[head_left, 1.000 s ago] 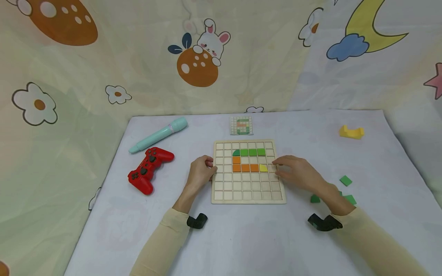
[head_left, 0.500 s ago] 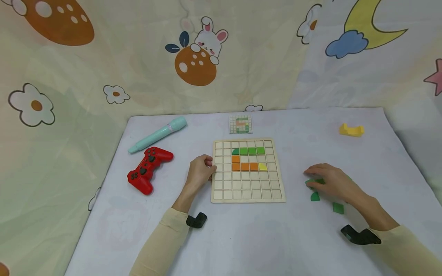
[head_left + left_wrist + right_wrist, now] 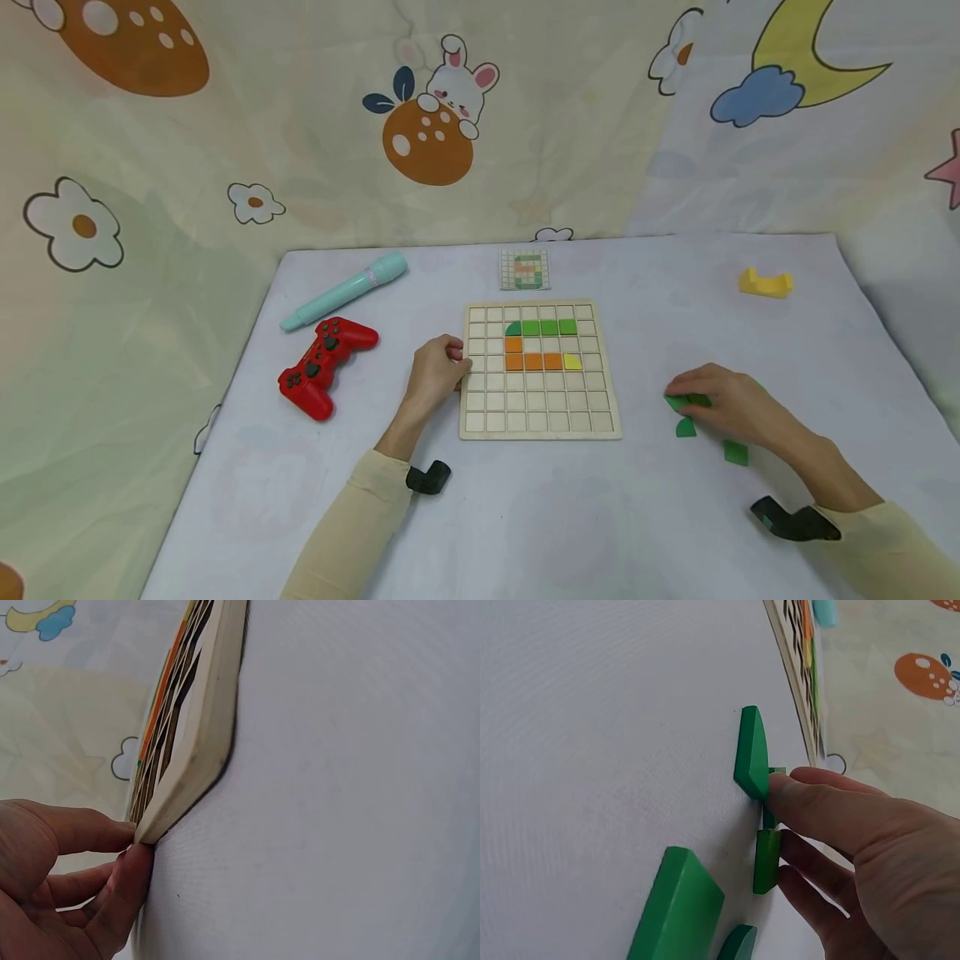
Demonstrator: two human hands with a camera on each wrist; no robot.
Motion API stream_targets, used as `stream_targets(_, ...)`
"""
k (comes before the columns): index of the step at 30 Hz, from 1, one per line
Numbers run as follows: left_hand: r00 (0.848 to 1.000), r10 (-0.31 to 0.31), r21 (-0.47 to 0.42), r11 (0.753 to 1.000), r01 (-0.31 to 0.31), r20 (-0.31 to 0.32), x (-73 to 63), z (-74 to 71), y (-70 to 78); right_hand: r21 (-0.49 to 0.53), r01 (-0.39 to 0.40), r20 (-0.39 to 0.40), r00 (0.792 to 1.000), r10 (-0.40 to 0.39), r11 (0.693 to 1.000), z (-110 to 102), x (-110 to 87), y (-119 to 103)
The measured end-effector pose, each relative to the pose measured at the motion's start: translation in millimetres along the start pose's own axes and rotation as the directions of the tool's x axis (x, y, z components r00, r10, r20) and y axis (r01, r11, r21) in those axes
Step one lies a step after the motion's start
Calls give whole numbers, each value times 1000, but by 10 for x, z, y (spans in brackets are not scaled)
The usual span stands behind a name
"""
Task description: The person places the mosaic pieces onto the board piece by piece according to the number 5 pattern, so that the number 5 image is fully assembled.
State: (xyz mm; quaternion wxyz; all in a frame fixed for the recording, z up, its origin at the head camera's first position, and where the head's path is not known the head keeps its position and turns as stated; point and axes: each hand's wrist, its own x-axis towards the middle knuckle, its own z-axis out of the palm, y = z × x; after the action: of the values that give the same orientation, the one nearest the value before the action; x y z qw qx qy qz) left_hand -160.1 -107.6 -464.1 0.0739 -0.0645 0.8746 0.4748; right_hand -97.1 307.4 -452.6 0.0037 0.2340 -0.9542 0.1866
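Head: part-filled grid board [image 3: 536, 402] flat on the worktop [image 3: 570, 517]; left hand [image 3: 432, 368] at its left edge, right hand [image 3: 738, 404] over loose green tiles [image 3: 736, 453].

Left wrist: left hand pinches the grid board's edge.

Right wrist: fingers bent beside green tiles — grip unconfirmed. Apparent step: tile pick-up — next move calls for a secure pinch.

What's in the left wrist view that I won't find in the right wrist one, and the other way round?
Only the left wrist view shows the left hand, gripping the edge of the grid board, and the moon-and-cloud print.

Only the right wrist view shows the right hand, at a group of loose green pieces, plus part of a teal object and an orange print with white spots.

Both share the grid board, the white tabletop and the printed backdrop.
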Motion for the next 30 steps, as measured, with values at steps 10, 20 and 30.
stream_targets(10,1000,-1,-1,1000,1,-5,-1,14,-15,2,-35,-14,999,35,999,35,-9,13)
stream_targets(20,1000,-8,-9,1000,8,-3,-4,2,5,2,41,-144,989,-41,999,116,97,-26)
stream_targets(30,1000,-4,-1,1000,4,-3,-2,3,8,131,31,-42,999,-25,991,172,481,-432)
